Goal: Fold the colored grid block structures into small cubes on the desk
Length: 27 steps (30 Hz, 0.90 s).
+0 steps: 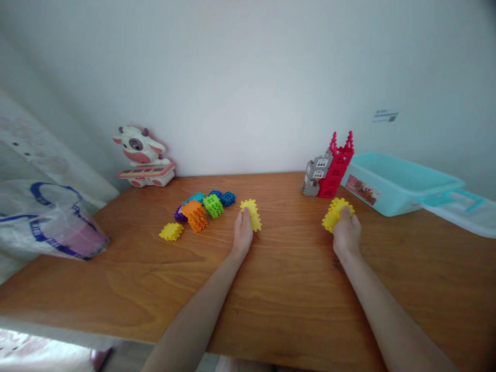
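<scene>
My left hand (243,232) is closed on a yellow interlocking tile (252,214) with notched edges, thumb laid over its face. Over to the right, my right hand (346,232) grips a stack of yellow interlocking tiles (332,216). Left of my left hand lie orange tiles (195,215), green tiles (213,205), blue tiles (228,199) and purple tiles (179,214) in small stacks. A few more yellow tiles (171,232) rest in front of them. Behind my right hand stands a built red tower (335,173) joined to a grey tile house (318,175).
A turquoise bin (391,204) stands at the right, a clear lid or handle part (461,209) sticking out from it. At the back left sits a cow toy with a keyboard (145,157). A clear plastic bag (58,222) lies on the left of the wooden table (155,289).
</scene>
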Tool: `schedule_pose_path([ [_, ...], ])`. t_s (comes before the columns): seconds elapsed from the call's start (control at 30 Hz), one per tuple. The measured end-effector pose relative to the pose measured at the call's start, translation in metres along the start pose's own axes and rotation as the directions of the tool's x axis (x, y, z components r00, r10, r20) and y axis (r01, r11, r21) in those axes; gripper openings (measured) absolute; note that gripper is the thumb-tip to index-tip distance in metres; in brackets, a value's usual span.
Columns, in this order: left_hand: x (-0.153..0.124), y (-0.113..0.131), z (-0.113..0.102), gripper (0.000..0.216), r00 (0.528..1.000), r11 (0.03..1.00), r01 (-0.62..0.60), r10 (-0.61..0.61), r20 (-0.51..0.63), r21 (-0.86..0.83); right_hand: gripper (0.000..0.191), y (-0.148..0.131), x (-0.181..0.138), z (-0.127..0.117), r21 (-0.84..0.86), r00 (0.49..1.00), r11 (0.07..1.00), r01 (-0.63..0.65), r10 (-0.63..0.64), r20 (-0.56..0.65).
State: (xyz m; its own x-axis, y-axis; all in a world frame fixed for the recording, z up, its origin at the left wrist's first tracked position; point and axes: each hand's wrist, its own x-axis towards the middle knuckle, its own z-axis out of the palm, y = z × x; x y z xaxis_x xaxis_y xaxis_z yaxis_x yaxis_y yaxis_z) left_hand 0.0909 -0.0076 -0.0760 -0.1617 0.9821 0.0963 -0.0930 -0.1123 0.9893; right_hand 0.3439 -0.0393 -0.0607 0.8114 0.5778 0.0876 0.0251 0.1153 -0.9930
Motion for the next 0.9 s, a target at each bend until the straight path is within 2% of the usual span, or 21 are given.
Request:
schedule_pose_path([
  [0.1, -0.016, 0.001, 0.014, 0.053, 0.986, 0.988, 0.121, -0.108, 0.13, -0.098, 0.048, -0.003, -0.032, 0.015, 0.03, 0.987, 1.0, -0.002, -0.003, 0.16],
  [0.2, -0.037, 0.0, 0.029, 0.054, 0.911, 0.91, 0.341, -0.257, 0.322, -0.238, 0.045, -0.003, -0.075, 0.033, -0.037, 0.921, 0.999, 0.015, 0.001, 0.388],
  [0.23, -0.042, -0.001, 0.033, 0.053, 0.897, 0.902, 0.354, -0.254, 0.362, -0.246, 0.044, -0.002, -0.087, 0.037, -0.079, 0.891, 0.993, 0.083, -0.039, 0.451],
  [0.33, -0.052, 0.002, 0.039, 0.054, 0.882, 0.921, 0.332, -0.227, 0.413, -0.204, 0.043, 0.005, -0.108, 0.044, -0.217, 0.835, 0.905, 0.366, -0.216, 0.506],
  [0.4, -0.053, 0.005, 0.039, 0.057, 0.88, 0.951, 0.272, -0.184, 0.439, -0.148, 0.043, 0.01, -0.11, 0.045, -0.262, 0.819, 0.853, 0.451, -0.279, 0.501],
  [0.5, -0.052, 0.011, 0.038, 0.051, 0.876, 0.991, 0.107, -0.058, 0.479, -0.075, 0.043, 0.012, -0.106, 0.044, -0.216, 0.815, 0.857, 0.468, -0.324, 0.48],
  [0.57, -0.051, 0.012, 0.037, 0.048, 0.865, 0.996, 0.065, -0.024, 0.502, -0.064, 0.045, 0.009, -0.1, 0.042, -0.112, 0.816, 0.902, 0.417, -0.317, 0.484],
  [0.63, -0.049, 0.014, 0.035, 0.048, 0.857, 0.995, 0.079, -0.04, 0.513, -0.055, 0.051, 0.004, -0.094, 0.039, -0.028, 0.802, 0.952, 0.304, -0.24, 0.546],
  [0.7, -0.045, 0.016, 0.029, 0.047, 0.867, 1.0, 0.029, -0.029, 0.497, 0.009, 0.051, -0.003, -0.087, 0.033, -0.026, 0.748, 0.971, 0.239, -0.167, 0.643],
  [0.77, -0.04, 0.022, 0.019, 0.044, 0.873, 0.984, -0.114, 0.032, 0.486, 0.139, 0.049, -0.009, -0.081, 0.027, -0.047, 0.676, 0.953, 0.299, -0.177, 0.716],
  [0.8, -0.037, 0.026, 0.012, 0.041, 0.861, 0.957, -0.201, 0.07, 0.504, 0.21, 0.049, -0.011, -0.079, 0.024, -0.042, 0.638, 0.933, 0.356, -0.21, 0.741],
  [0.9, -0.03, 0.038, -0.007, 0.032, 0.756, 0.838, -0.433, 0.136, 0.64, 0.333, 0.055, -0.01, -0.075, 0.017, 0.026, 0.486, 0.844, 0.536, -0.334, 0.808],
])
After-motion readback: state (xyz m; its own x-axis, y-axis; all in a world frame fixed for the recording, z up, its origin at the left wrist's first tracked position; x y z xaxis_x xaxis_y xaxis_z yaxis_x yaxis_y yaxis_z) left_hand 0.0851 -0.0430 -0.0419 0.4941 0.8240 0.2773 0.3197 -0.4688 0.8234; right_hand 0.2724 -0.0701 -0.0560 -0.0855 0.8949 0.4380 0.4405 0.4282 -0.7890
